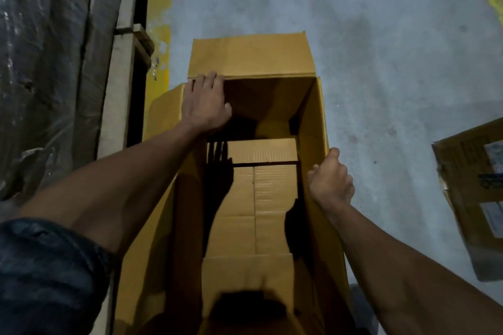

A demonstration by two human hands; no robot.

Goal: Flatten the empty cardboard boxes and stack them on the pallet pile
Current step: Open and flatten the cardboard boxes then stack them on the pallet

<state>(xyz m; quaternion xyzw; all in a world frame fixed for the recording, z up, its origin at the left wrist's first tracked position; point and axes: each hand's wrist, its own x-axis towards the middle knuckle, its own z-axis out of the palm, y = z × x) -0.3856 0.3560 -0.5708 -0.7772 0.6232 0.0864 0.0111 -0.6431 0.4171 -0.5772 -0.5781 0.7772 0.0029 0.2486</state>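
An open cardboard box (245,198) stands on the concrete floor (381,62) beside a wrapped pallet pile (54,62). The left hand (205,102) lies with straight fingers on its far left corner. The right hand (330,178) grips its right wall.

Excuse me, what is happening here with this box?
A person stands over an open, empty cardboard box on the concrete floor. The left hand rests on the far left corner of its rim, fingers over the edge. The right hand grips the right wall from the top. The box is not yet flattened. Another cardboard box lies to the right, and a wrapped pallet load stands on the left.
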